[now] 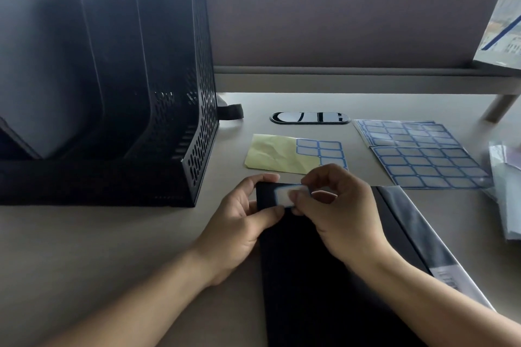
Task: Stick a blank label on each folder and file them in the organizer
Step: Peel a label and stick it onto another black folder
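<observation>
Right hand (341,211) pinches the blank label (283,195) against the black folder (304,276), whose corner the left hand (239,222) grips.

One organizer (158,110), two hands (242,222) (338,211), one held label (284,195), two dark folders (310,276) (414,222), three label sheets (279,155) (406,134) (431,167).

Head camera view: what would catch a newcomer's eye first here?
At centre, two hands meet over a black folder: the left hand grips its top corner while the right hand pinches a blue-bordered blank label at that corner. A tall black mesh organizer stands at left on the desk, and sheets of blue-bordered labels lie at right, beyond the folder.
</observation>
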